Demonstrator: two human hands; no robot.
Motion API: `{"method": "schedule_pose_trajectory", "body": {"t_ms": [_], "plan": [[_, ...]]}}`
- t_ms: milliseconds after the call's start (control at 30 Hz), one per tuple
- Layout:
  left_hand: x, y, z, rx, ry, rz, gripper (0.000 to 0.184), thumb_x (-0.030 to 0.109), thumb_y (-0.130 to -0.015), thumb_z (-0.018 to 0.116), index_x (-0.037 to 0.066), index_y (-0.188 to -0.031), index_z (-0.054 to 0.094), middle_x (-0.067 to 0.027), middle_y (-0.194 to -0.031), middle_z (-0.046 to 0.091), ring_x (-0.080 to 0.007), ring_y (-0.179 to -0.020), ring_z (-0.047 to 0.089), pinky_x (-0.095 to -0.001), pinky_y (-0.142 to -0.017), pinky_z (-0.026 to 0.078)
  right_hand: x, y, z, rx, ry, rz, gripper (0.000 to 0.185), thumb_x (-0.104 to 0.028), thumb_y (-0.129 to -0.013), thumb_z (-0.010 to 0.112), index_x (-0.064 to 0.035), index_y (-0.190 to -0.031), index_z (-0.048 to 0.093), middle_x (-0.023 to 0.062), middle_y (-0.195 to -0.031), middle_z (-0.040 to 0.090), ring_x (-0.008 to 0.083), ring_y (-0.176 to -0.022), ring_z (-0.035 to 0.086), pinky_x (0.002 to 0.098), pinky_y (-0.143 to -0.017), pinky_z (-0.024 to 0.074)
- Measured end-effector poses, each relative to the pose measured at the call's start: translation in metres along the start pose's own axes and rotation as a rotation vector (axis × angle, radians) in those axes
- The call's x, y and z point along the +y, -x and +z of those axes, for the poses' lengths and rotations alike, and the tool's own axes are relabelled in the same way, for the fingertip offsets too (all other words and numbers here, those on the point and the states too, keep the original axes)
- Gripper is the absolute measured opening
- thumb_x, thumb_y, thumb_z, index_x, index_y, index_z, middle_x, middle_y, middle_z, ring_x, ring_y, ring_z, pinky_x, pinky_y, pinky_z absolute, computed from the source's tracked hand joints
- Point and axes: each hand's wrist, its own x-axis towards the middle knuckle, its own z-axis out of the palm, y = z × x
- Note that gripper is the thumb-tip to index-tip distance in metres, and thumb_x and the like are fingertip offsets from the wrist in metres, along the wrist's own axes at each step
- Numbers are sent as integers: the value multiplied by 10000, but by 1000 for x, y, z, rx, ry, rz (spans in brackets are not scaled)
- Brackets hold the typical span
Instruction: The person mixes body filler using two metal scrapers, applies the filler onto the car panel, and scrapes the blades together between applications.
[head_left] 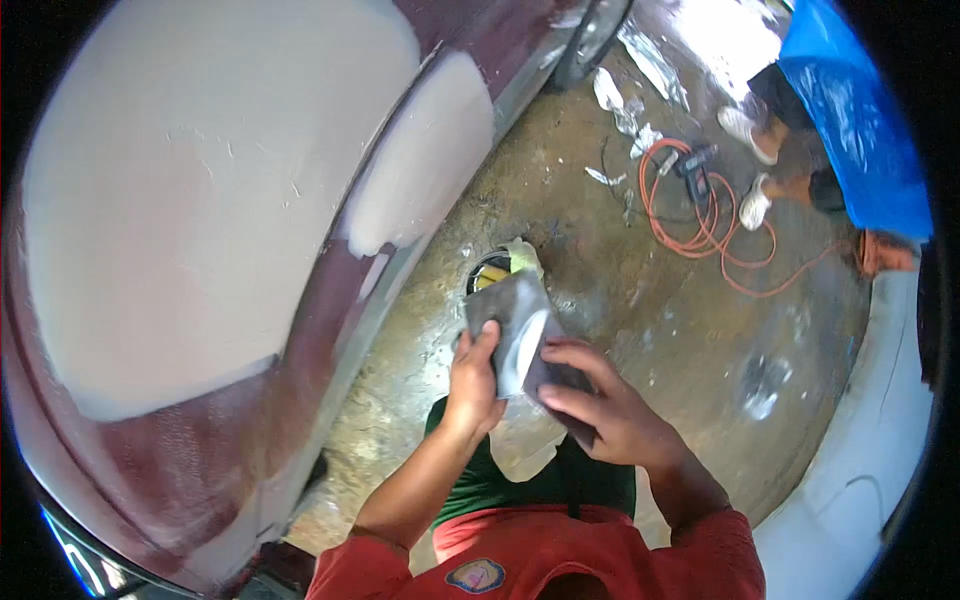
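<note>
Between my hands, in front of my body, is a dark grey flat plate (pixel 493 306) with a smear of pale paste on it. My left hand (pixel 474 382) grips its left edge, thumb on top. My right hand (pixel 612 405) has its fingers bent over a second dark flat piece (pixel 566 378), which lies against the plate's right side. Just beyond the plate stands a round container (pixel 474 272) with something yellow in it and a pale cloth (pixel 523 256) at its rim.
A maroon car body (pixel 190 460) with large pale filler patches (pixel 230 200) fills the left. Orange hose (pixel 655 215), a dark tool (pixel 692 172) and crumpled scraps (pixel 645 140) lie on the floor. Another person's feet (pixel 755 203) and a blue sheet (pixel 860 130) are upper right; a white curved panel (pixel 840 470) is lower right.
</note>
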Motion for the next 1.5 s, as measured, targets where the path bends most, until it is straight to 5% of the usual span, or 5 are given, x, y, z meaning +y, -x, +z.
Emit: {"method": "schedule_pose_trajectory", "body": {"t_ms": [400, 800, 1067, 1267, 1500], "plan": [[-60, -150, -55, -253, -497, 433, 325, 261, -1056, 491, 10, -1237, 592, -38, -1134, 644, -114, -1039, 551, -270, -941, 428, 212, -12, -42, -49, 852, -3, 636, 85, -717, 589, -169, -1300, 619, 93, -1306, 538, 362, -1283, 472, 521, -1107, 346], [-94, -163, -118, 229, -562, 1239, 290, 201, -1047, 508, 5, -1251, 571, -96, -966, 706, -133, -875, 619, -305, -779, 500, 301, 25, 71, -338, 537, -317, 592, 73, -699, 622, -148, -1248, 617, 110, -1290, 533, 361, -1272, 486, 521, -1091, 366], [-125, -131, -134, 2, 228, 717, 287, 158, -1013, 532, 29, -1268, 510, -114, -1167, 634, -198, -1013, 635, -346, -896, 520, 218, 30, 96, -251, 401, -737, 580, -34, -814, 685, -218, -1346, 544, 169, -1284, 481, 385, -1288, 478, 550, -1115, 357], [-135, -121, -157, 1, 306, 707, 269, 154, -1004, 546, 40, -1245, 514, -109, -1161, 631, -189, -1005, 639, -347, -870, 537, 272, 20, 80, -210, 454, -438, 610, 52, -792, 636, -166, -1354, 543, 187, -1341, 487, 391, -1311, 467, 452, -1120, 370], [-105, -86, -164, 193, 26, 1279, 359, 225, -1043, 500, -24, -1301, 518, -82, -1209, 611, -137, -1055, 564, -290, -962, 430, 248, 8, 56, 53, 428, -355, 672, 165, -741, 565, -122, -1348, 548, 172, -1366, 484, 392, -1303, 470, 440, -1102, 383]]}}
